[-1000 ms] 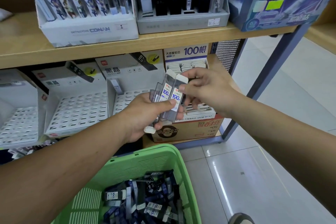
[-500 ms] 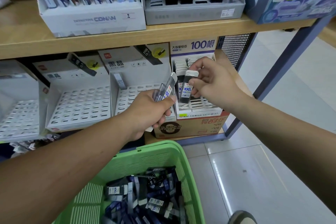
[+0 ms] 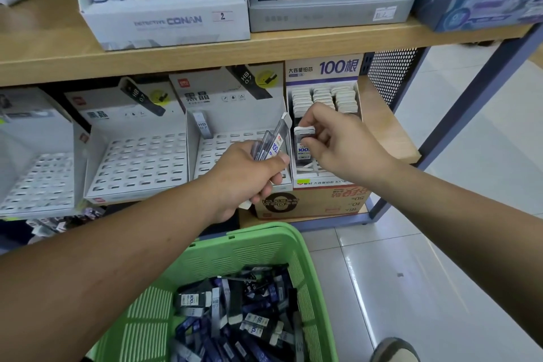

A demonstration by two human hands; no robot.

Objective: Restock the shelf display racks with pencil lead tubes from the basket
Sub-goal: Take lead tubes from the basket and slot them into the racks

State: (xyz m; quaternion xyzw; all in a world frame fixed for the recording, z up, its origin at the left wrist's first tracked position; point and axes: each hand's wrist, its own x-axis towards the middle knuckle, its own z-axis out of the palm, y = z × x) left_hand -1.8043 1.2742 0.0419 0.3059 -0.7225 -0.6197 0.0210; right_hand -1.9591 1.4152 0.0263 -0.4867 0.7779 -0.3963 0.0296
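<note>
**A:** Where is the tube right now?

**B:** The right grip [image 3: 338, 144] pinches one lead tube [image 3: 303, 147] near its white cap. The tube stands upright at the front-left corner of the 100-count rack [image 3: 323, 69], with its foot close to the open front slots. The rows further back in that rack are already full.

**A:** And the other hand?

**B:** The left grip [image 3: 249, 176] is curled round a fan of spare tubes [image 3: 274, 141], just left of that rack's front edge. Many more lie loose in the green basket [image 3: 264, 233], below the rack.

**A:** How will it handle?

**B:** Light and stiff, I'd judge. It's clear hard plastic, smooth enough to slip. Pinching the flat faces just under the cap looks right. Squeezing the cap itself might pop it off, and the leads inside would likely snap in a fall.

**A:** What has changed?

**B:** A second ago the right grip was drawing this tube out of the left's fan, in front of the rack. Half a second ago it held it higher, against the rack's filled rows. Now it sits lower, at slot level. The left grip's bundle looks unchanged.
</note>
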